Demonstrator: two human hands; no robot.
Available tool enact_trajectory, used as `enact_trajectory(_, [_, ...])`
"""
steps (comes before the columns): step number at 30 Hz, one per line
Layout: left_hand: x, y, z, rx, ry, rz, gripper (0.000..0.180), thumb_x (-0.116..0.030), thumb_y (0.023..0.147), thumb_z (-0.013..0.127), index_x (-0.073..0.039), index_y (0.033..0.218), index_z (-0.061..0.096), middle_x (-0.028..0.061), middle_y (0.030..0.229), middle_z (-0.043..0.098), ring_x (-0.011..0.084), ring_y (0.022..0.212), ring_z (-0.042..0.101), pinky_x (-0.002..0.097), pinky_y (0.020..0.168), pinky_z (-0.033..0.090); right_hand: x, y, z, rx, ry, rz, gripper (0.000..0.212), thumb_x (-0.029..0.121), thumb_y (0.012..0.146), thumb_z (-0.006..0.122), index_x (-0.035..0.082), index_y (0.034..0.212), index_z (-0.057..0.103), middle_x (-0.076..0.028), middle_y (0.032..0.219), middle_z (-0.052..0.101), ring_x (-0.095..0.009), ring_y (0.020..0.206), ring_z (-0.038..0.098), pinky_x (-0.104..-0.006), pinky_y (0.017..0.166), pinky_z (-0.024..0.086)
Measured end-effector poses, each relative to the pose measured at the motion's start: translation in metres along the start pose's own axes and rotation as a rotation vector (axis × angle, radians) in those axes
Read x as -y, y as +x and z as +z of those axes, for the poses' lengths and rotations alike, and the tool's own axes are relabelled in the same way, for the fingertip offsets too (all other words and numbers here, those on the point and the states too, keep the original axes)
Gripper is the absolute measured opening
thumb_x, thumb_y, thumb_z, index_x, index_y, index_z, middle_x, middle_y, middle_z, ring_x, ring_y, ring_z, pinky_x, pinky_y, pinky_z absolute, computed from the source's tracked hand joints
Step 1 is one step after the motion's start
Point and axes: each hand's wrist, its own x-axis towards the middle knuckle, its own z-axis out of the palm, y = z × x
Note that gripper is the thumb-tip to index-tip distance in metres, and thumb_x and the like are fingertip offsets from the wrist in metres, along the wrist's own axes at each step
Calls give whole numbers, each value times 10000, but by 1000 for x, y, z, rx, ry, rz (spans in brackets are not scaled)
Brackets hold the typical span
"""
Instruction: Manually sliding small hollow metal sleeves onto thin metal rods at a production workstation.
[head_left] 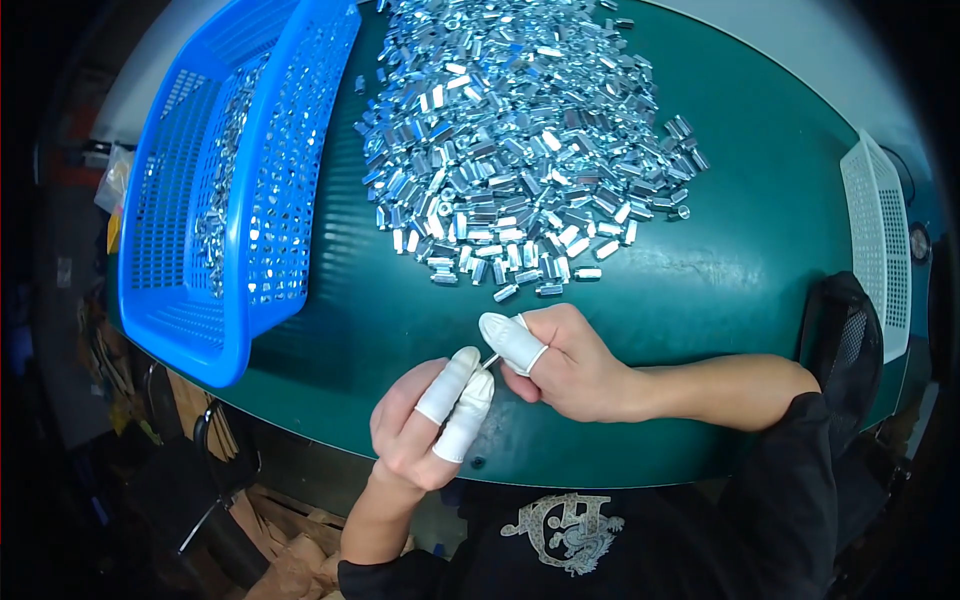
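My left hand [425,430] and my right hand [575,370] meet over the near part of the green table, fingers closed and tips almost touching. White finger cots cover two fingers of the left hand and one digit of the right. Between the fingertips a short stretch of a thin metal rod [490,361] shows; its ends are hidden in the grips. Beyond the hands spreads a large pile of shiny hexagonal metal standoffs [510,160], with a few loose ones along its near edge.
On the left stands a blue plastic basket [236,330] with perforated sides, holding more metal pieces. A white perforated basket [868,200] is at the right edge of the green table [740,250]. Beside my right elbow is a black mesh item [845,335]. Cardboard [290,560] lies below on the left.
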Motion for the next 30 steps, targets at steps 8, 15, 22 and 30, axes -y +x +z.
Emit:
enact_trajectory(8, [31, -8, -78, -256, 332, -206, 200, 61, 849, 611, 17, 1041, 640, 184, 967, 647, 267, 861, 627, 344, 741, 523, -28, 1, 10, -83, -411, -463, 422, 189, 951, 520, 35, 569, 428, -94, 500, 388, -247, 418, 386, -354, 434, 299])
enact_trajectory(15, [65, 63, -86, -208, 578, -301, 214, -8, 829, 659, 8, 1042, 647, 127, 1066, 633, 213, 909, 609, 314, 804, 473, -31, -8, 6, 33, -548, -523, 394, 145, 860, 570, 41, 514, 413, -117, 527, 456, -327, 443, 440, -428, 433, 328])
enact_trajectory(22, [9, 93, 41, 402, -133, -55, 229, -83, 674, 762, -66, 890, 690, 71, 842, 550, 251, 751, 542, 367, 623, 449, -50, -4, 12, 120, -582, -727, 131, 93, 668, 595, 10, 583, 538, -156, 603, 571, -353, 541, 552, -446, 525, 458])
enact_trajectory(30, [23, 93, 47, 424, -137, 111, 188, -82, 672, 768, -44, 832, 677, 90, 874, 599, 256, 792, 580, 352, 659, 463, -39, -5, 7, 144, -548, -738, 212, 107, 740, 596, 13, 566, 519, -163, 567, 539, -359, 540, 545, -456, 521, 436])
